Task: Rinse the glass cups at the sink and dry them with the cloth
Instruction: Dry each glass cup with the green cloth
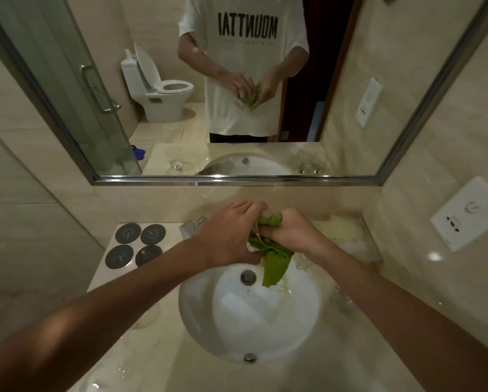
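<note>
Sink basin (pixel 265 321) is white, round, set in a beige stone counter (pixel 336 363); it holds no cups, only a drain plug (pixel 248 277) near the back and the loose tail of the green cloth (pixel 274 267) hanging over it. Both hands are above the basin's back edge. Left hand (pixel 228 236) curls around a clear glass cup (pixel 254 236), mostly hidden; only a bit of rim shows between the hands. Right hand (pixel 291 230) grips the cloth, bunched and stuffed into the cup, with a wad poking out above the fingers. Cloth looks damp and crumpled. Mirror (pixel 237 89) reflection confirms the cup is clear glass with a thick base, cloth inside. Another glass cup (pixel 339 299) stands on the counter right of the basin, faint. Four dark round coasters (pixel 137 248) sit in a square on the counter's left; clear glass object (pixel 190 227) just beside them, shape can't tell.
</note>
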The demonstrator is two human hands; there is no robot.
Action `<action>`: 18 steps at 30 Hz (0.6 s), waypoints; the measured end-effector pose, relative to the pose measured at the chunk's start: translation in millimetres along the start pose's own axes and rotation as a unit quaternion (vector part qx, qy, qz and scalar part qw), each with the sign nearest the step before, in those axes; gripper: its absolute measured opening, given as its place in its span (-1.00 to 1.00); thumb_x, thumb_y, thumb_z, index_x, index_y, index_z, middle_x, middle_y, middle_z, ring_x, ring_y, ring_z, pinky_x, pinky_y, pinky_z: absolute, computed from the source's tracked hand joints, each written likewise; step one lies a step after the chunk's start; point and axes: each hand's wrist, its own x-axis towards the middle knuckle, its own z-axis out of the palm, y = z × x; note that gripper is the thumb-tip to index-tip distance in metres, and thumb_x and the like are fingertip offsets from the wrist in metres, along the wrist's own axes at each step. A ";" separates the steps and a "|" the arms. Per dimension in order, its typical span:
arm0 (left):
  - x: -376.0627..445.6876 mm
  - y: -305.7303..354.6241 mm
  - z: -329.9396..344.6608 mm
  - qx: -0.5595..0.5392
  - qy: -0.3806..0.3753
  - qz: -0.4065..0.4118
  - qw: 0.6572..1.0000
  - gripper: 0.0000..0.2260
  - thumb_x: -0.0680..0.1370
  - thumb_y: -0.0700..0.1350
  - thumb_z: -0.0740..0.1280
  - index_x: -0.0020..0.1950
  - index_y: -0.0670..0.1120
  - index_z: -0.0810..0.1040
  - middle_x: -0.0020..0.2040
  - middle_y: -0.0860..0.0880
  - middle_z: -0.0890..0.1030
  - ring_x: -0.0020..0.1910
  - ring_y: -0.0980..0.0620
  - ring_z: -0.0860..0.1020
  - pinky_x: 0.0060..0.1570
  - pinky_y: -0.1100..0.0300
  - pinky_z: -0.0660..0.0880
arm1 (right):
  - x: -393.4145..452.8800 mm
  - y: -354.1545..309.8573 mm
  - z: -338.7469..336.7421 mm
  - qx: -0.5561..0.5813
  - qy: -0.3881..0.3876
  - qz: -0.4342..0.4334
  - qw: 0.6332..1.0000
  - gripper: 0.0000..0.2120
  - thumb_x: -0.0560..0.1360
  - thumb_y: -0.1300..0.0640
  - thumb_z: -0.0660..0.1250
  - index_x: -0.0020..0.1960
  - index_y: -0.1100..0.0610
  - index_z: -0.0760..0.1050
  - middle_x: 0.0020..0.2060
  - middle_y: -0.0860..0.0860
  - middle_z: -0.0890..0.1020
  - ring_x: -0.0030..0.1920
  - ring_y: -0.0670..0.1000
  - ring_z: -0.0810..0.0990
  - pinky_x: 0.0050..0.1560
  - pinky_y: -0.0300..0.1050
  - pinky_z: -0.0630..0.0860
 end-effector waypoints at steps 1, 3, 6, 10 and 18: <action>-2.8 0.6 1.5 -0.034 0.002 -0.027 0.999 -0.29 0.31 0.17 0.52 0.34 -0.06 0.36 0.19 -0.01 0.55 0.18 -0.01 0.46 0.10 0.21 0.34 | -1.5 0.2 -2.4 0.011 -0.005 0.000 1.000 -0.74 0.42 -0.06 0.52 -0.32 0.07 0.59 -0.39 -0.03 0.60 -0.35 -0.08 0.55 -0.32 -0.18 0.45; -8.8 0.1 2.7 -0.111 0.013 -0.080 0.991 -0.32 0.29 0.12 0.57 0.29 -0.04 0.36 0.10 0.02 0.56 0.07 0.03 0.49 -0.04 0.23 0.38 | -4.1 -0.9 -6.8 0.026 -0.012 -0.008 1.000 -0.67 0.43 -0.14 0.48 -0.34 0.07 0.55 -0.44 -0.04 0.55 -0.38 -0.08 0.51 -0.32 -0.16 0.42; -14.8 -3.7 4.7 -0.194 0.033 -0.116 0.974 -0.35 0.25 0.10 0.59 0.22 -0.01 0.37 0.01 0.05 0.58 -0.04 0.08 0.54 -0.11 0.26 0.43 | -4.9 -0.5 -8.5 0.032 -0.005 -0.030 0.999 -0.64 0.48 -0.15 0.43 -0.33 0.09 0.54 -0.45 -0.04 0.54 -0.38 -0.08 0.52 -0.28 -0.15 0.43; -23.3 -12.8 7.9 -0.275 0.067 -0.227 0.932 -0.38 0.22 0.04 0.64 0.15 -0.02 0.41 -0.03 0.08 0.63 -0.10 0.11 0.61 -0.15 0.29 0.55 | -4.7 2.8 -9.3 0.099 0.031 -0.034 0.994 -0.63 0.54 -0.11 0.39 -0.33 0.10 0.51 -0.43 -0.04 0.59 -0.35 -0.04 0.58 -0.21 -0.11 0.50; -29.5 -34.2 -2.7 -0.531 0.100 -0.396 0.742 -0.52 0.35 -0.09 0.60 0.20 -0.10 0.53 0.03 -0.24 0.67 -0.18 -0.08 0.64 -0.15 0.10 0.58 | -4.7 4.9 3.9 0.179 0.147 0.002 0.973 -0.69 0.58 -0.14 0.31 -0.06 0.11 0.60 -0.18 0.05 0.67 -0.11 0.02 0.66 -0.16 -0.12 0.57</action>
